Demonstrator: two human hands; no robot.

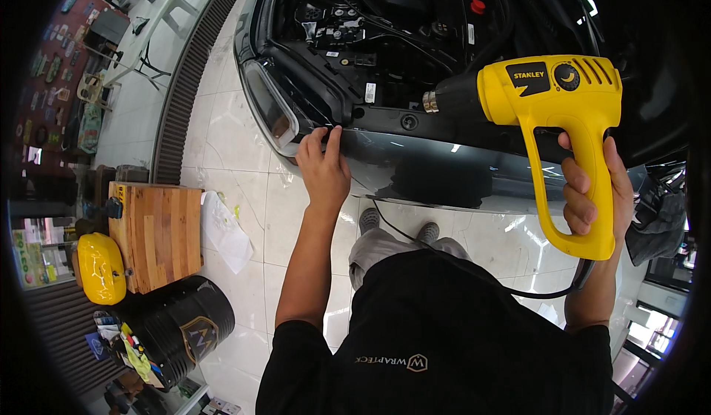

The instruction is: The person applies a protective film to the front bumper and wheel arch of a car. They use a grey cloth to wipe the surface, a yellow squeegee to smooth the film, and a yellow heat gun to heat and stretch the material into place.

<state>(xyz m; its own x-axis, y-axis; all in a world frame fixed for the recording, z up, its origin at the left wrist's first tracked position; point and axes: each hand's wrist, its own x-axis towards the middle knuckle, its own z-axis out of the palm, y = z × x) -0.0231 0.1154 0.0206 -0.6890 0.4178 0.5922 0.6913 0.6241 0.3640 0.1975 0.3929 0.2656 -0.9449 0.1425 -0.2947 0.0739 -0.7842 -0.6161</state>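
White light brightens the floor (229, 152) left of the bumper (429, 167), while the engine bay (392, 33) above it lies in deep shadow. Small white glints streak the bumper's gloss. The gun (548, 100) over its right end looks sharp. Well left of the bumper, the grate (187, 81) bends with fisheye distortion; corners fall black.

Left hand (324, 176) is extended forward; right hand (621, 187) grips.

"What's on the left?"
"A striped wooden box (164, 233), a rounded yellow object (102, 269) beside it, and a black drum (212, 307) nearby."
"And on the tiled floor (229, 144)?"
"A white sheet (225, 231), near the box."
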